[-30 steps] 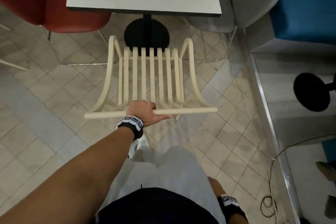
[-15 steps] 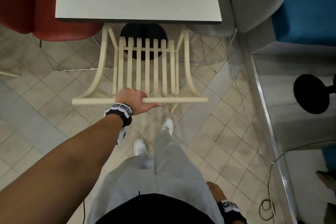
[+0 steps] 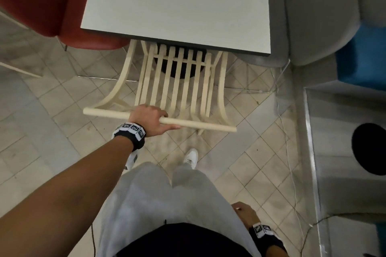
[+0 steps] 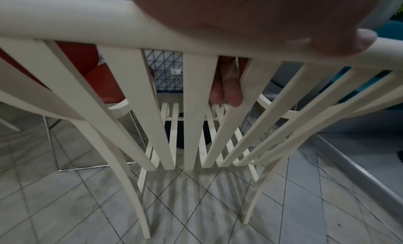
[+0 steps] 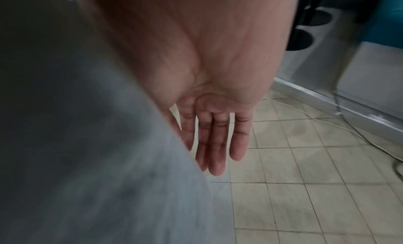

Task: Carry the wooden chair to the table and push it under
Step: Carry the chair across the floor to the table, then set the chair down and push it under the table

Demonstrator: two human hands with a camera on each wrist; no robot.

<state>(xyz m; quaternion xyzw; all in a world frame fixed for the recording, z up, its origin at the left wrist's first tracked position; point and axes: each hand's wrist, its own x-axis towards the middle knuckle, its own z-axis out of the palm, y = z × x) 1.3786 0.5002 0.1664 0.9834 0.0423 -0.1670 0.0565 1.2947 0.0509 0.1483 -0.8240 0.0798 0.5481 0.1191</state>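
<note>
The cream wooden chair [image 3: 177, 81] stands at the near edge of the grey square table [image 3: 177, 6], its seat front hidden beneath the tabletop. My left hand [image 3: 151, 118] grips the chair's top rail [image 3: 204, 126] near the middle. In the left wrist view the thumb lies along the rail [image 4: 65, 21] and the fingertips [image 4: 226, 90] curl down behind the back slats. My right hand [image 3: 243, 212] hangs at my hip beside my grey trousers, and its fingers [image 5: 216, 140] are straight and hold nothing.
A red chair [image 3: 41, 0] stands left of the table and a grey chair [image 3: 319, 12] to its right. The table's black round base [image 3: 179, 67] shows through the slats. A raised metal-edged step [image 3: 311, 152] and cables [image 3: 292, 162] run along the right.
The chair has moved forward with my left hand on the rail; its front now lies under the table edge. I have stepped closer to the table.
</note>
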